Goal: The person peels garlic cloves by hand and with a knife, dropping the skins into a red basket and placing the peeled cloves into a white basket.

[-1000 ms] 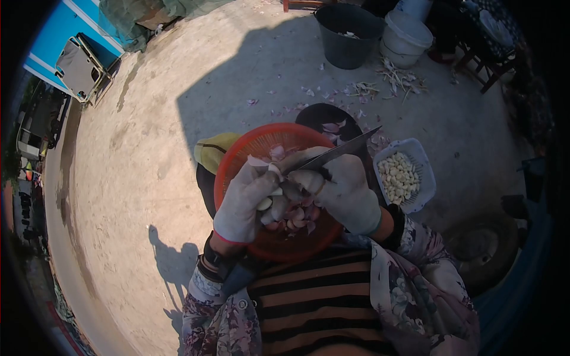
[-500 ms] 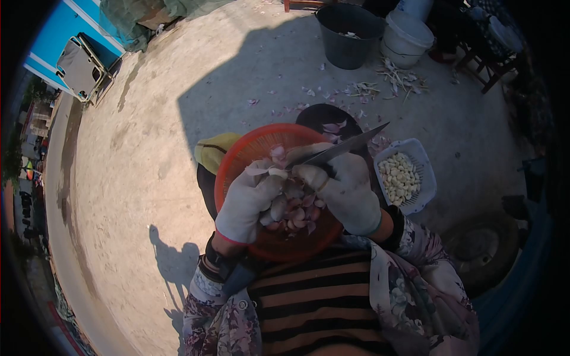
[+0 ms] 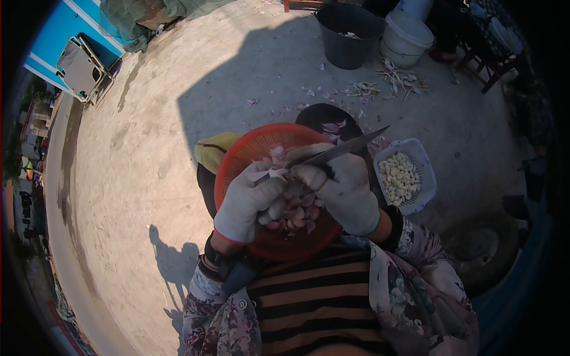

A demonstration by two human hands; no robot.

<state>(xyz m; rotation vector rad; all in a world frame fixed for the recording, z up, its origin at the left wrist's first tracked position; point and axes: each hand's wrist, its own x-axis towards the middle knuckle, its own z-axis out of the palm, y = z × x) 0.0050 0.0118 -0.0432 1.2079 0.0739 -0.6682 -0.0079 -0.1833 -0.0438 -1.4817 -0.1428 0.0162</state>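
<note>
My left hand [image 3: 252, 200], in a white glove, is closed on a garlic clove [image 3: 276, 172] with loose pale skin on it. Close against it, my right hand [image 3: 344, 193], gloved too, grips a knife [image 3: 347, 146] whose blade points up and to the right. The knife's handle is mostly hidden by the fingers. Both hands are over an orange-red basket [image 3: 231, 163] on my lap. Unpeeled cloves [image 3: 300, 215] with pinkish skins lie inside it, partly covered by the gloves.
To the right stands a white plastic basket [image 3: 428, 181] of peeled cloves. A dark bucket [image 3: 347, 44] and a white bucket [image 3: 405, 44] stand ahead, with garlic skins and stalks [image 3: 401, 80] scattered on the concrete. A tyre [image 3: 481, 252] lies at lower right.
The piece of skin at the clove in my left hand stands out a little differently. The knife blade has tilted slightly; both hands stay nearly in place.
</note>
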